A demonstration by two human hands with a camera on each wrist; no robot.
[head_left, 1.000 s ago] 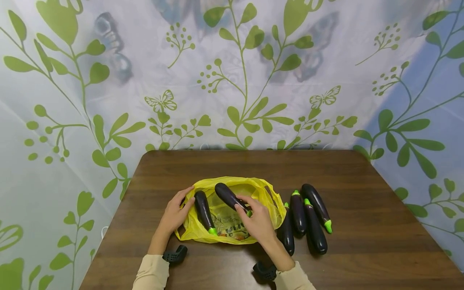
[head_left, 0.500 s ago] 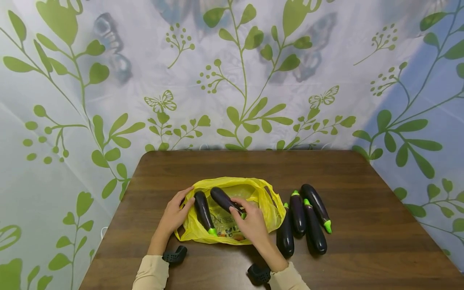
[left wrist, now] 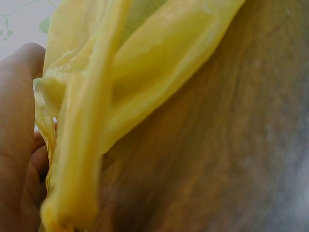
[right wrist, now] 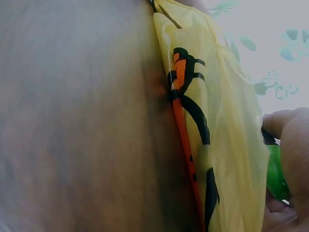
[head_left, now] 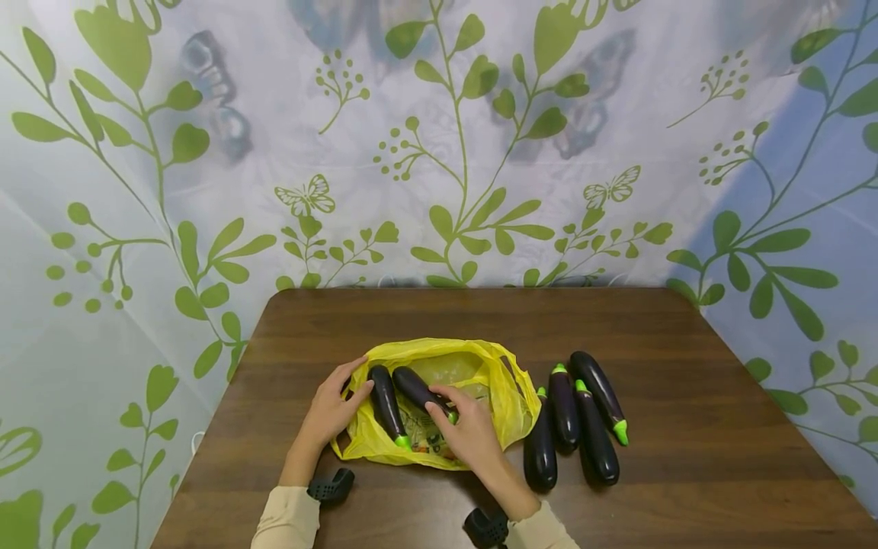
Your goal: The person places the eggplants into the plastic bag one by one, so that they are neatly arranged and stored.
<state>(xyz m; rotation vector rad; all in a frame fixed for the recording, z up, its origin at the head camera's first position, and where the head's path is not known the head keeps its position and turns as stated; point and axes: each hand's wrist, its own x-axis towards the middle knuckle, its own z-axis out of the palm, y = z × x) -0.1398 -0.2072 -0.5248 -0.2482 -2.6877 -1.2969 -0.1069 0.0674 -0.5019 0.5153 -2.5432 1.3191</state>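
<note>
**Shifted left and nearer the person since 1 s ago: eggplant in grip (head_left: 414, 386), w/ R hand (head_left: 466, 427) on it**

Grip: R thumb and fingers clamped on the eggplant at its stem end; R wrist view shows the green stem (right wrist: 276, 171) by the digits. Eggplant is inside the open yellow bag (head_left: 511, 412), tilted, blunt end up and left. Contact w/ bag floor: can't tell.

Risk 1: hold is at one end only, so an early release could let the blunt end drop or roll onto the bagged eggplant (head_left: 388, 404) just beside it.

Risk 2: stem or knuckles could catch the thin film and drag the near rim, if R hand pulls out low.

Risk 3: L hand (head_left: 334, 406) is at bag's left edge, index and thumb apart; whether film is pinched, can't tell. If it lets off, the mouth would prob. slump shut.

Risk 4: four loose eggplants (head_left: 565, 408) lie on the table (head_left: 686, 457) right of bag, the nearest just beside it; R forearm (head_left: 511, 484) swinging back that way could knock it.

Diffs vs. 1 s ago: gap betw. the two bagged eggplants is smaller; R forearm sits further left, nearest loose eggplant now in fuller view. Unchanged, approx.: L hand, first bagged eggplant, loose four, bag position.
</note>
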